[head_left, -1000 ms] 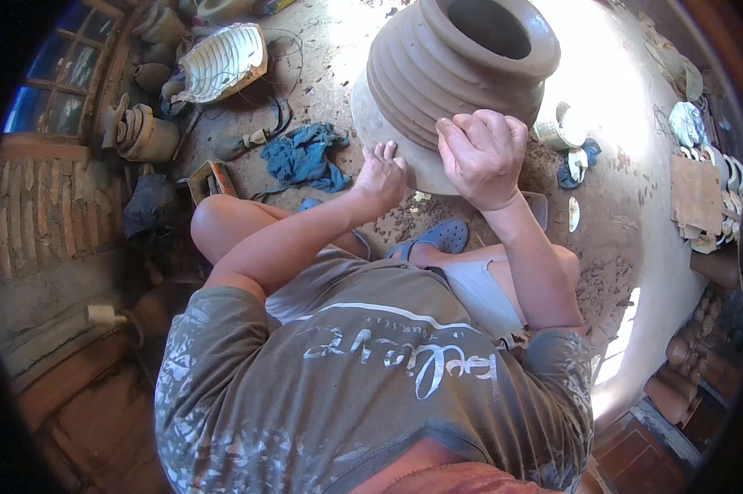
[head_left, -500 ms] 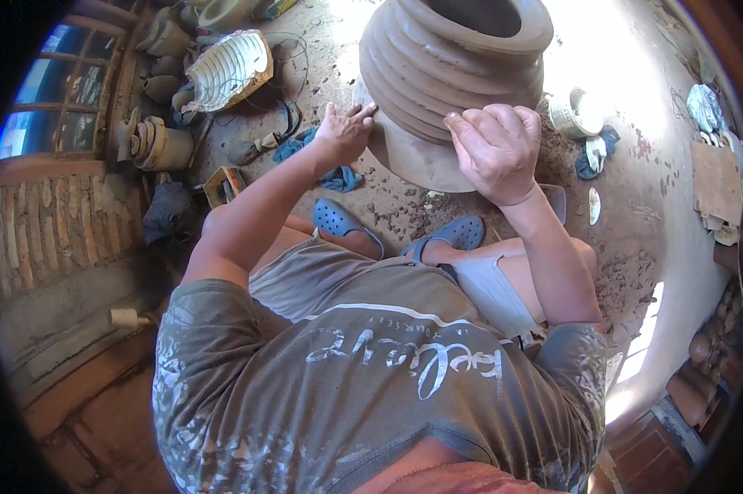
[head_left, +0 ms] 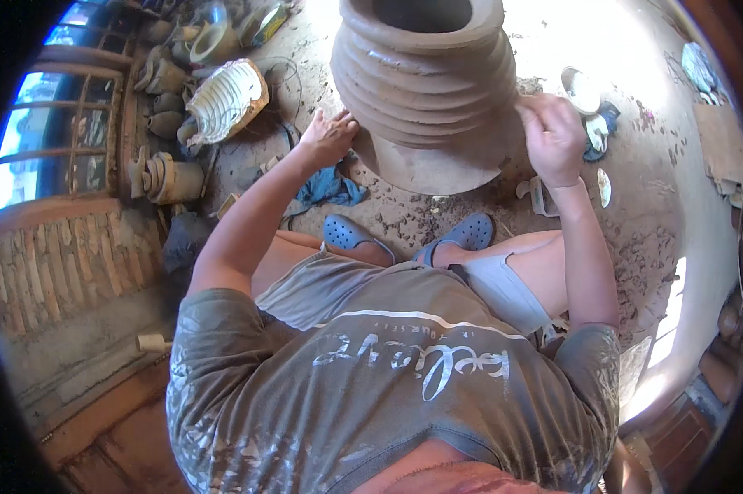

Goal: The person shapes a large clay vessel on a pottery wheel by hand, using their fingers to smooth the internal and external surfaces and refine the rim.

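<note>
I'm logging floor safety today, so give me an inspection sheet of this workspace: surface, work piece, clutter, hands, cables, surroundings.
Surface: floor scattered with clay bits.
Work piece: ridged, wide-mouthed clay vessel, upright on a pale disc.
Clutter: crumpled blue cloth, white ribbed piece and white bucket on the floor.
Hands: left hand open, fingers at the vessel's left side; right hand curled at its right side, contents unclear.
Cables: thin dark loop beside the ribbed piece; cord or wire, cannot tell.
Surroundings: paned window above a rough wall at left.
</note>
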Demonstrator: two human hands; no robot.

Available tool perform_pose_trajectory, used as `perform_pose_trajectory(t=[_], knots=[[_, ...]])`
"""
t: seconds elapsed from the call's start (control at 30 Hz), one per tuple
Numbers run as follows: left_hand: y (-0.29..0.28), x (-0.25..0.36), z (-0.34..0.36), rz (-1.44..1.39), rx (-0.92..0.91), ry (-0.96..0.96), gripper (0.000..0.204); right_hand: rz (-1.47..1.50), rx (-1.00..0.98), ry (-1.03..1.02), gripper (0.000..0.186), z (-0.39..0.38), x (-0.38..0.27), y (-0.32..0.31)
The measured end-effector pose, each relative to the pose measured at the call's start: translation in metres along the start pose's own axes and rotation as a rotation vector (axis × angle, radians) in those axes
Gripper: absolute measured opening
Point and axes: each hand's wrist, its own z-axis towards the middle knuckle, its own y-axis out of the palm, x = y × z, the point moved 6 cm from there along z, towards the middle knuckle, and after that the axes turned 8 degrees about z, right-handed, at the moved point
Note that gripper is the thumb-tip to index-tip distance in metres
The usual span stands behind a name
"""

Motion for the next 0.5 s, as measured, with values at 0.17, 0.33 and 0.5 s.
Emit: perform_pose_trajectory(t=[0.17, 0.33, 0.5], knots=[[-0.002, 0.016, -0.01, -0.127, 0.033, 0.013, 0.032, 0.726, 0.249, 0.764, 0.012, -0.032, 0.013, 0.022], [-0.008, 0.056, -0.02, -0.161, -0.034, 0.05, 0.033, 0.755, 0.127, 1.099, 0.014, -0.023, 0.005, 0.033], [-0.004, 0.117, -0.033, -0.099, 0.148, 0.074, 0.034, 0.849, 0.176, 1.204, 0.014, -0.023, 0.014, 0.039]])
